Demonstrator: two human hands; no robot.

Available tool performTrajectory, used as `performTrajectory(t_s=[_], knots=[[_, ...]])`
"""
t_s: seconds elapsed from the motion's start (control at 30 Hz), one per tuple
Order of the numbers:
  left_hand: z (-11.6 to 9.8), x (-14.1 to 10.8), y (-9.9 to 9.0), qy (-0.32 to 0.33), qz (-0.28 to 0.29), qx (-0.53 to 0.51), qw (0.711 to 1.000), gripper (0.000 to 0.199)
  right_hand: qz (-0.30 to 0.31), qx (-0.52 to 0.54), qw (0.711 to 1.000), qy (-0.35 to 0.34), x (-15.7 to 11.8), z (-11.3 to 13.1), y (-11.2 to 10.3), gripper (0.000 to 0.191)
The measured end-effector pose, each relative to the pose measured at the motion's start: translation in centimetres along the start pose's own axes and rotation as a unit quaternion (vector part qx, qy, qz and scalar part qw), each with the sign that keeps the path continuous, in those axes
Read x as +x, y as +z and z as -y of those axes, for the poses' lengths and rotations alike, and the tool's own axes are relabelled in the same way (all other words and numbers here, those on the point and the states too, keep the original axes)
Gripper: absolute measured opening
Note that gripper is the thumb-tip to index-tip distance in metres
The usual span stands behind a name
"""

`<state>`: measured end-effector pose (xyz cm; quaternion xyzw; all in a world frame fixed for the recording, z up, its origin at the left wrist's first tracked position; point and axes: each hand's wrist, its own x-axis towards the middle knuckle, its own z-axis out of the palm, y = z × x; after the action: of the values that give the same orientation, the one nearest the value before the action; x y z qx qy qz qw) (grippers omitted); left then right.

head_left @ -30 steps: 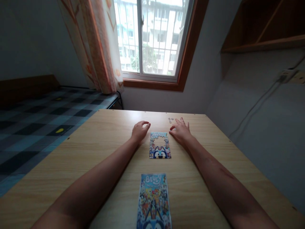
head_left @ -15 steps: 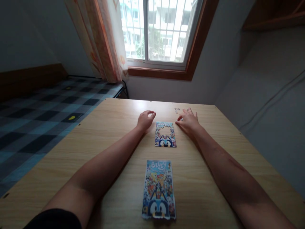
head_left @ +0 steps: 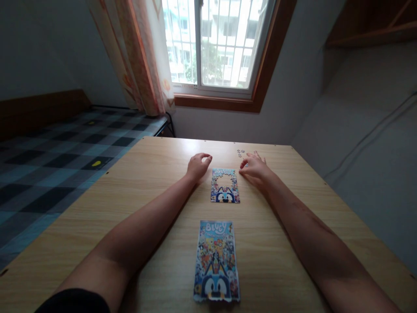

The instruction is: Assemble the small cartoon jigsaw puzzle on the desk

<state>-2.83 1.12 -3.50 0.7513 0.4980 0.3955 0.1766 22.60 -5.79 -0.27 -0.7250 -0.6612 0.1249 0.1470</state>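
A small jigsaw puzzle (head_left: 224,196) lies in the middle of the table, its picture showing a blue cartoon dog's face at the bottom. A gap in its upper middle bares the wood. My left hand (head_left: 197,167) rests just left of the puzzle's top, fingers curved and thumb apart from them, with nothing visible between. Right of the puzzle is my right hand (head_left: 256,167), thumb and forefinger slightly parted, the other fingers spread. A few loose puzzle pieces (head_left: 240,152) lie beyond it, and another shows by its fingers. Nearer me lies a printed Bluey sheet (head_left: 217,261) with the same picture.
The wooden table (head_left: 156,243) reaches toward the wall below a barred window (head_left: 224,56). A bed with a checked cover (head_left: 71,143) stands on the left, beside a curtain (head_left: 140,56). A shelf (head_left: 374,34) hangs at the upper right.
My right hand has shifted very slightly, its fingers a little more drawn in. My left hand keeps its pose. The whole view has moved a little; puzzle and sheet look unchanged.
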Motion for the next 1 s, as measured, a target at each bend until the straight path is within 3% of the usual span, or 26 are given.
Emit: performTrajectory(t_s=[0.2,0.43,0.6,0.7,0.83,1.0], knots=[[0.0,0.0,0.1,0.006,-0.002,0.009,1.0,0.037,-0.009,0.042,0.997,-0.059,0.1,0.0,-1.2,0.012],[-0.2,-0.1,-0.2,0.01,-0.007,0.008,1.0,0.03,0.015,0.286,0.954,-0.089,0.3,1.3,-1.5,0.014],[-2.0,-1.2,-0.8,0.112,-0.063,0.022,0.991,0.017,0.134,0.452,0.881,-0.046,0.0,2.3,-0.8,0.018],[-3.2,-1.9,-0.9,0.187,-0.049,0.025,0.981,0.011,0.164,0.493,0.854,-0.038,-0.2,2.3,-0.6,0.031],[-3.7,-2.3,-0.8,0.258,-0.024,0.027,0.965,0.011,0.161,0.518,0.84,-0.025,-0.4,2.2,-0.1,0.041],[-3.7,-2.5,-0.5,0.284,0.026,0.047,0.957,0.016,0.154,0.522,0.838,-0.022,-0.5,2.2,0.7,0.037]])
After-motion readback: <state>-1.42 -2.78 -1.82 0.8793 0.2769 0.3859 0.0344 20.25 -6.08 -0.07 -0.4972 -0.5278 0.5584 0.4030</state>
